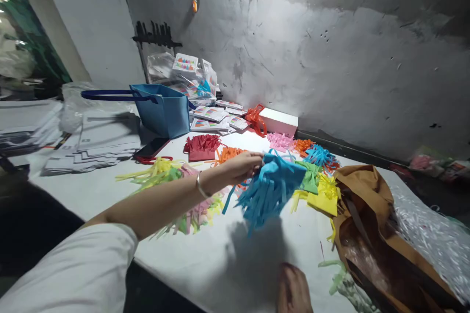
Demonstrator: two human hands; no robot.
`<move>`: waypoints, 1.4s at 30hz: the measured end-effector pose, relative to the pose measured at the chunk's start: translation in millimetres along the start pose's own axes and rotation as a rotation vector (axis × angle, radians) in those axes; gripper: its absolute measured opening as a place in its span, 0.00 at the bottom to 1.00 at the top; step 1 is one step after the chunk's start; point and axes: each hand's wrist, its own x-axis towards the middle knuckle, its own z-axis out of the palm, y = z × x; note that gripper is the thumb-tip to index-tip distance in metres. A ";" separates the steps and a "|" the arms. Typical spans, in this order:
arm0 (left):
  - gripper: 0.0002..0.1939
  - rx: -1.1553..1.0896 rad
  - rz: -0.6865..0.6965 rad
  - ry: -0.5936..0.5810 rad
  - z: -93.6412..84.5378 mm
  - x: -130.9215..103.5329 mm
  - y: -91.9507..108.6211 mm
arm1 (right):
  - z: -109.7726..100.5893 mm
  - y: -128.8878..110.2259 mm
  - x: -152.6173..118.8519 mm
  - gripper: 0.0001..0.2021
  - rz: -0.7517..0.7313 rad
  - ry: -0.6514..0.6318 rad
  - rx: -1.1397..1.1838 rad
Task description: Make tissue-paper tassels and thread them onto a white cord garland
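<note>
My left hand point(246, 167), with a bangle at the wrist, is closed on the top edge of a blue fringed paper tassel point(273, 188). The tassel is lifted above the white table point(205, 259), its strips hanging down and casting a shadow. At the lower edge of the view is my right hand point(293, 289), partly cut off; its fingers are bent loosely with a gap between them, and nothing shows in them. Around the held tassel lie a red tassel point(202, 147), an orange one point(229, 154), a green one point(310, 176) and a yellow one point(323, 198).
Pastel fringe point(196, 212) lies beneath my left forearm. Farther left are a blue bag point(165, 112), a phone point(152, 149) and stacked paper sheets point(106, 132). Printed packs point(209, 115) and a white box point(279, 120) stand by the wall. A brown bag point(367, 210) lies right.
</note>
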 end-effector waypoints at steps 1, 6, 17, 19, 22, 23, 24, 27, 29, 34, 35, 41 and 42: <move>0.10 -0.024 -0.029 -0.030 10.0 -18.3 -10.1 | -9.5 -7.4 7.3 0.10 0.002 0.040 0.015; 0.23 -0.139 -0.068 -0.054 57.8 -82.5 -65.4 | -45.2 -59.0 56.7 0.17 -0.134 0.065 0.085; 0.27 -0.173 -0.125 0.041 83.6 -120.6 -123.8 | -38.1 -70.4 70.8 0.11 0.238 -0.245 0.080; 0.27 -0.159 -0.147 0.050 81.4 -122.5 -124.6 | -38.9 -71.0 68.4 0.11 0.263 -0.232 0.096; 0.26 -0.147 -0.161 0.063 80.3 -125.1 -123.4 | -38.0 -73.1 65.2 0.10 0.299 -0.176 0.079; 0.26 -0.146 -0.162 0.065 80.4 -125.8 -123.1 | -37.6 -73.6 64.3 0.09 0.319 -0.164 0.073; 0.26 -0.145 -0.163 0.067 80.7 -126.3 -123.0 | -37.3 -73.8 63.6 0.09 0.344 -0.155 0.070; 0.26 -0.145 -0.160 0.073 81.4 -126.8 -124.1 | -37.9 -72.3 62.8 0.09 0.463 -0.155 0.087; 0.26 -0.141 -0.153 0.071 81.6 -126.4 -125.1 | -38.9 -69.3 63.1 0.10 0.551 -0.161 0.125; 0.25 -0.110 -0.134 0.085 79.6 -123.5 -126.0 | -40.2 -58.3 66.9 0.12 0.736 -0.212 0.321; 0.24 -0.109 -0.131 0.086 78.8 -122.7 -126.1 | -40.4 -56.2 68.1 0.11 0.746 -0.219 0.350; 0.23 -0.120 -0.143 0.079 75.0 -119.5 -126.7 | -44.2 -54.0 74.3 0.08 0.281 -0.172 0.194; 0.23 -0.124 -0.144 0.082 75.2 -119.6 -126.5 | -44.3 -55.7 74.5 0.09 0.214 -0.198 0.176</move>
